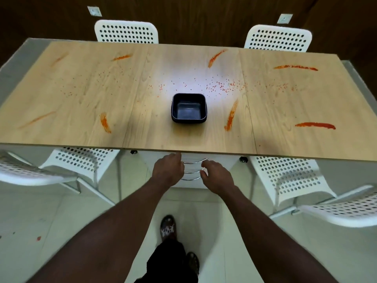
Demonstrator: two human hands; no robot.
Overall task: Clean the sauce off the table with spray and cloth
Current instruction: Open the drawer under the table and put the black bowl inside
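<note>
A long light-wood table (pixel 81 94) carries several orange-red sauce smears, such as one near the front left (pixel 105 122), one right of centre (pixel 231 116) and one at the right (pixel 315 125). Fine red specks (pixel 222 86) are scattered across the middle. A dark square bowl (pixel 189 108) stands at the centre, with nothing in it. My left hand (pixel 168 168) and my right hand (pixel 217 174) reach below the table's front edge, fingers loosely curled, holding nothing. Between them are curved chrome handles (pixel 192 172) on a white unit under the table. No spray or cloth is visible.
White perforated chairs stand at the far side (pixel 126 31) (pixel 278 38) and at the near side (pixel 81 162) (pixel 285 176), with more at the lower left (pixel 18 172) and lower right (pixel 344 211). My feet (pixel 168 226) are on a pale floor with a red spot (pixel 38 238).
</note>
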